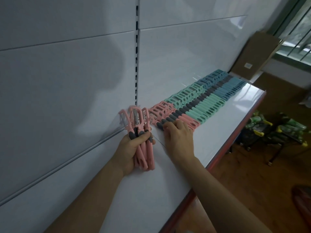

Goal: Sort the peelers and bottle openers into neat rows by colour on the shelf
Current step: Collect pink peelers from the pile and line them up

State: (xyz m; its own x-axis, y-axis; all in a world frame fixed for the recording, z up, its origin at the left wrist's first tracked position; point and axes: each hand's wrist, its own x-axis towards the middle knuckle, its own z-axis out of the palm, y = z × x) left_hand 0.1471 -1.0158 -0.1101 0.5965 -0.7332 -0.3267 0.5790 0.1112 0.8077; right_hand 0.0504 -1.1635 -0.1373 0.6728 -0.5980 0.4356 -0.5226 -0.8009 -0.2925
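the left hand (129, 152) has its fingers curled tight round a bunch of pink peelers (136, 121), heads up, just above the white shelf (227, 125). the right hand (180, 138) lies flat, fingers straight and close together, pressing the near end of the pink row (165, 113). beyond it lie the green row (202, 105) and the blue row (230, 86), against the back wall.
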